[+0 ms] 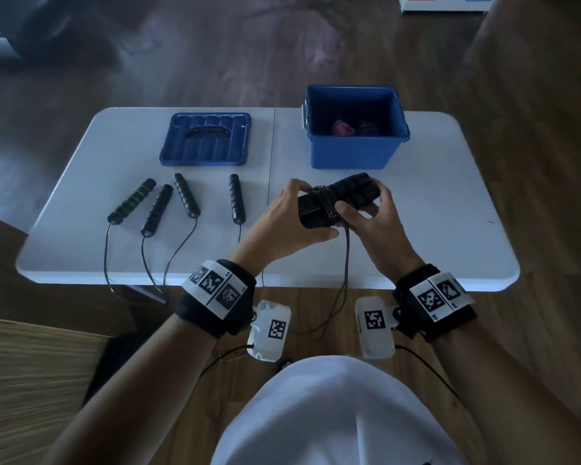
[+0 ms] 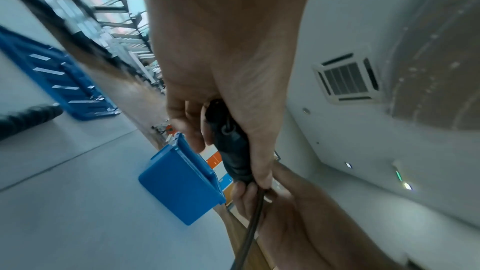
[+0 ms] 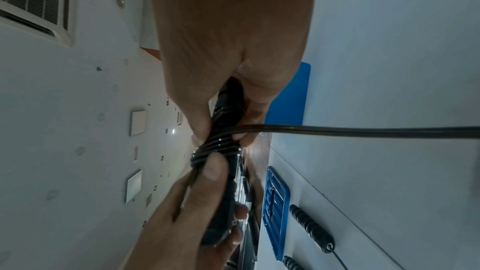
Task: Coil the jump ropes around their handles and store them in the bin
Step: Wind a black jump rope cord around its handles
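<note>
Both hands are engaged on one black jump rope. The left hand [image 1: 291, 223] grips the near end of the paired handles [image 1: 341, 199], fingers curled over the top and thumb underneath. The right hand [image 1: 369, 216] is curled round the far end, with its fingertips pressing on the coil [image 1: 326, 204]. That coil amounts to several turns wound about the middle of the handles. The bundle is held above the table [image 1: 450, 229], between the two hands, with the blue bin [image 1: 356, 152] just beyond them.

Risks noted:

1. Loose tail. The unwound cord [image 1: 346, 263] drops from the bundle, passes over the near table edge and hangs toward the floor. In my judgement it could catch on that edge or on the wrist-mounted gear during further turns, jerking the coil loose.
2. Slack turns. The turns sit bunched in one narrow band. If the right fingertips lift before the next turn is tensioned, the smooth cord may spring open.
3. Handle slippage. Two handles are held side by side; uneven pressure from either hand could let one slide out.
4. Neighbouring ropes. Four more handles [image 1: 185, 196] lie left of the left hand, their cords also hanging off the near edge. A swinging tail could tangle with them.

The bin already holds coloured items; their nature cannot be determined.
</note>
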